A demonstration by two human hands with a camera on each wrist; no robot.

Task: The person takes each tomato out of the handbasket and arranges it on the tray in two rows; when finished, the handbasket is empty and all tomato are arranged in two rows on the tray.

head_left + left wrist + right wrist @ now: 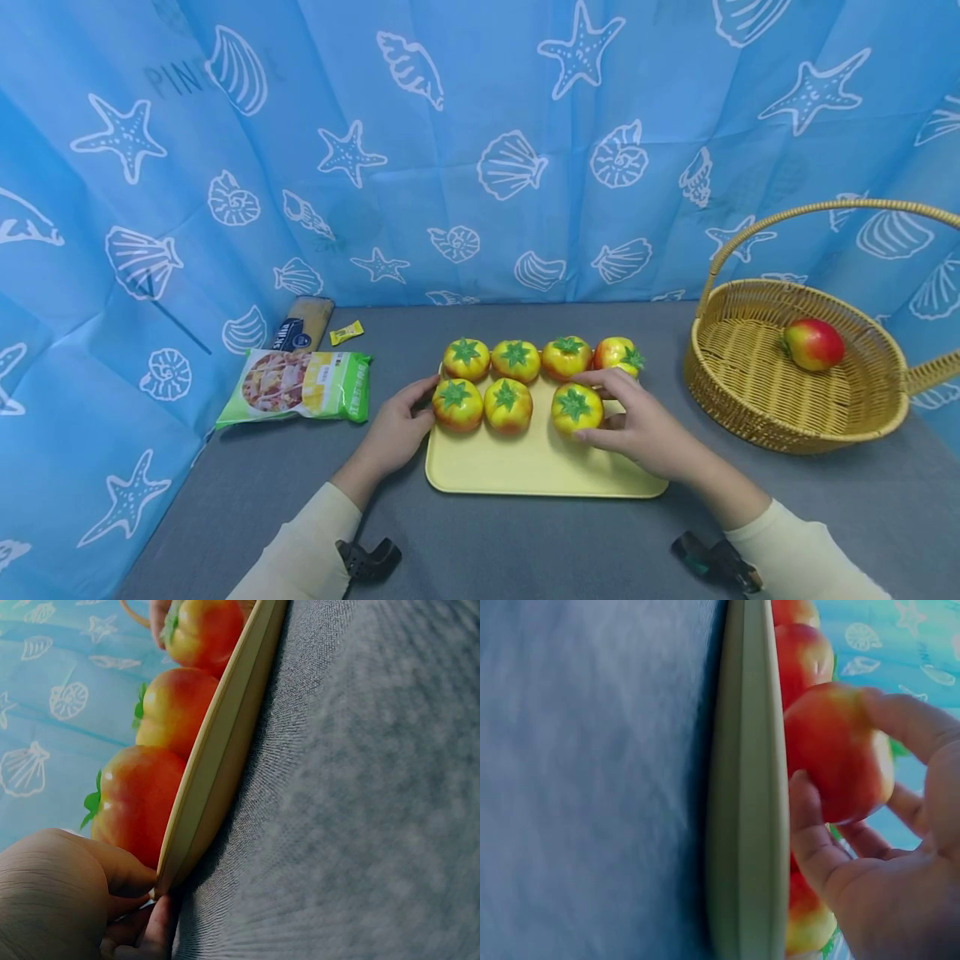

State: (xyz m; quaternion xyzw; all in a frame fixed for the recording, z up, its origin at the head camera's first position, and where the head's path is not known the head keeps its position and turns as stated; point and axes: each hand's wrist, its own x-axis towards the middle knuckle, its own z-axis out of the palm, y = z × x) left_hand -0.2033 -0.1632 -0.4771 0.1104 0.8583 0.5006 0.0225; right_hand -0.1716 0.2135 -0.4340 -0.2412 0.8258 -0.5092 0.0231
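My right hand grips a yellow-red persimmon with a green leafy top, fingers and thumb round its sides. In the right wrist view this persimmon is held just inside the tray's rim. At the left edge of the yellow tray, my left hand pinches the rim, thumb above and fingers below, as the left wrist view shows. Two more persimmons sit in the front row beside the left hand. Behind them is a back row of several persimmons, the rightmost one tipped sideways.
A wicker basket with a tall handle stands at the right, a red-yellow mango inside. On the left lie a green food bag, a brown and dark packet and a small yellow sachet. A blue curtain hangs behind the grey table.
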